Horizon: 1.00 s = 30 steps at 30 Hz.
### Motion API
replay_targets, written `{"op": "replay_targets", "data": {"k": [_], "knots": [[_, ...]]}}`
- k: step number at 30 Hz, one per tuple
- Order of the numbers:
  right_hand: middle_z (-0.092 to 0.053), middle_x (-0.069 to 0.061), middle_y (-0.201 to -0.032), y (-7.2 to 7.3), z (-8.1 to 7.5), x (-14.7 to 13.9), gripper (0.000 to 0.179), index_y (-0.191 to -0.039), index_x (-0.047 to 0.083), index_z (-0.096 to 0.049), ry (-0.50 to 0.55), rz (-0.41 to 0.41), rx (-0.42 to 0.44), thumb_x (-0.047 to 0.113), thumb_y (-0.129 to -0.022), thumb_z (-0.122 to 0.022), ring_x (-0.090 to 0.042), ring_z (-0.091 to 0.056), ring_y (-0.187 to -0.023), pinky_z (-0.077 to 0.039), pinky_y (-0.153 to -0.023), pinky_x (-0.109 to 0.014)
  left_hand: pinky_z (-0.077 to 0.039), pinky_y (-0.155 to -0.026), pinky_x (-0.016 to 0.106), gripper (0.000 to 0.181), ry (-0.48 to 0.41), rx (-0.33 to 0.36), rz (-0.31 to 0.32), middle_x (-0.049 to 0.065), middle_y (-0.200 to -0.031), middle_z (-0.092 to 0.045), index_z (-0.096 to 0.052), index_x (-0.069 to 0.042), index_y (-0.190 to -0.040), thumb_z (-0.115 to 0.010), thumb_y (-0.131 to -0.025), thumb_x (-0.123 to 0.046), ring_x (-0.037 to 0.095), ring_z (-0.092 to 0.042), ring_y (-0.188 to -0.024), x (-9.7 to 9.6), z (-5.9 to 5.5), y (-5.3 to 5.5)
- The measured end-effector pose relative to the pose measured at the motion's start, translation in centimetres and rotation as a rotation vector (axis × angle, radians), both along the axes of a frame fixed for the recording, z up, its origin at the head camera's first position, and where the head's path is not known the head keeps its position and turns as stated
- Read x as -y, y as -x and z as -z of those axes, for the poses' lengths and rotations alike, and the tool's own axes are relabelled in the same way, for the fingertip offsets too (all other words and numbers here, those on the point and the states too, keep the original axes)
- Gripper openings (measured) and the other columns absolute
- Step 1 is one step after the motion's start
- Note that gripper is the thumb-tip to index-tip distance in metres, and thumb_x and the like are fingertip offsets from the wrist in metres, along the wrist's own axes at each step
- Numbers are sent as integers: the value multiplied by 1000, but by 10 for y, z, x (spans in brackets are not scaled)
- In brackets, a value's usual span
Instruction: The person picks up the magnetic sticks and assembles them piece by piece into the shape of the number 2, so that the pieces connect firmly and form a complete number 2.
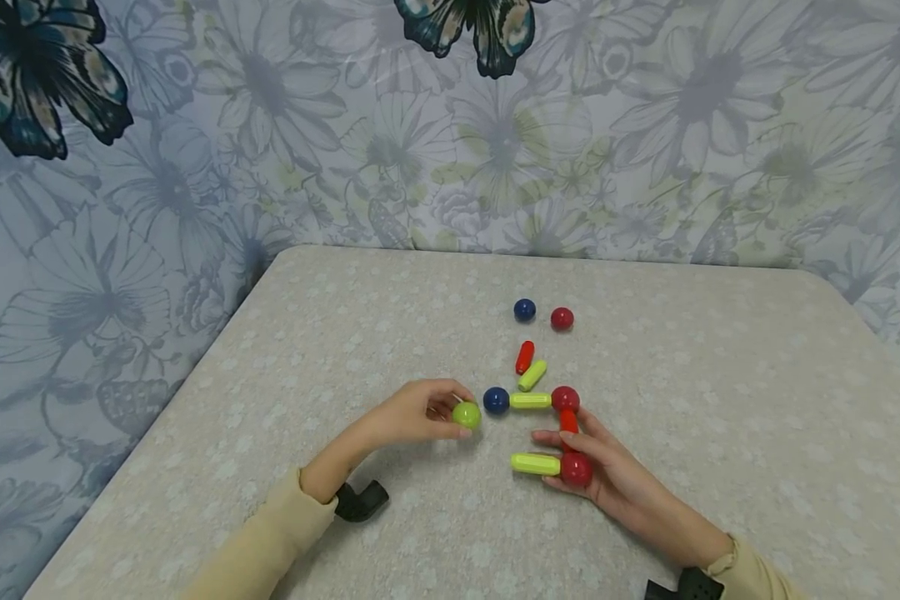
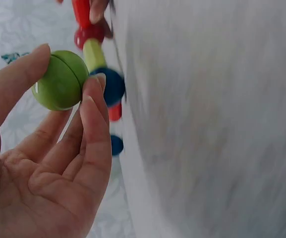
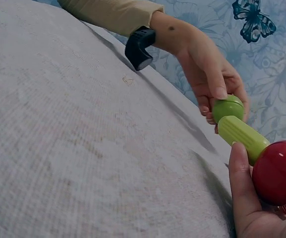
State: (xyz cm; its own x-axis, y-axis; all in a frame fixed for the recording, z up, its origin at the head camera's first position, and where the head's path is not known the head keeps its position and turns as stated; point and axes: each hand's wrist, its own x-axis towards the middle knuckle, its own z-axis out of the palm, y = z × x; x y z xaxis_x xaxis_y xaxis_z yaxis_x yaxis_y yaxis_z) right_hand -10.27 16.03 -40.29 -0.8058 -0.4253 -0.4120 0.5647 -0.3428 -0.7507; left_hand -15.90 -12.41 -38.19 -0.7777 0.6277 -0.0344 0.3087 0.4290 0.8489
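Observation:
My left hand (image 1: 420,412) pinches a green ball (image 2: 61,80) between thumb and fingertips, just left of a joined toy piece. My right hand (image 1: 607,458) grips that piece by its red rod (image 1: 568,423) and the near red ball (image 1: 576,469). From this ball a yellow-green rod (image 1: 536,464) points left with a bare end. At the far corner another red ball (image 1: 566,398) joins a second yellow-green rod (image 1: 530,401), which ends in a blue ball (image 1: 497,401). In the right wrist view the green ball appears behind the near rod's tip; contact there I cannot tell.
Beyond the joined piece lie a loose red rod (image 1: 525,357) and a loose yellow-green rod (image 1: 532,376). Farther back are a loose blue ball (image 1: 524,310) and a loose red ball (image 1: 562,318). A patterned cloth covers the table (image 1: 390,308), which meets a floral wall behind.

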Motion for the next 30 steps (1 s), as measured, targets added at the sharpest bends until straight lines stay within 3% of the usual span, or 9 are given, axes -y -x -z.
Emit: {"op": "replay_targets", "data": {"k": [4, 9, 24, 30], "knots": [[-52, -14, -128, 0, 1, -1, 72, -150, 18, 5, -2, 0, -7, 15, -99, -46, -31, -49, -117, -44, -89, -48, -51, -74, 27, 34, -65, 136, 96, 0, -95, -63, -61, -2, -114, -73, -82, -9, 13, -59, -84, -10, 2, -11], [-52, -14, -129, 0, 2, -1, 72, -150, 17, 7, 0, -6, -21, 13, -99, -45, -31, -49, -117, -44, -89, -48, -51, -76, 28, 35, -114, 225, 122, 2, -101, -61, -61, 0, -114, -73, -81, -5, 15, -60, -85, -19, 5, -18], [-53, -12, -127, 1, 0, -2, 74, -149, 19, 6, -5, -25, -53, 9, -98, -47, -30, -52, -112, -45, -88, -46, -51, -76, 25, 33, -131, 241, 92, 1, -100, -62, -64, -3, -112, -73, -81, -6, 13, -61, -86, -34, 11, -26], [-51, -15, -129, -1, 0, 0, 76, -149, 18, 4, -11, -22, -66, 8, -96, -50, -30, -53, -111, -45, -88, -47, -50, -77, 26, 34, -89, 224, 131, 1, -105, -62, -61, -2, -119, -69, -87, -11, 11, -61, -89, -30, 10, -23]]}}
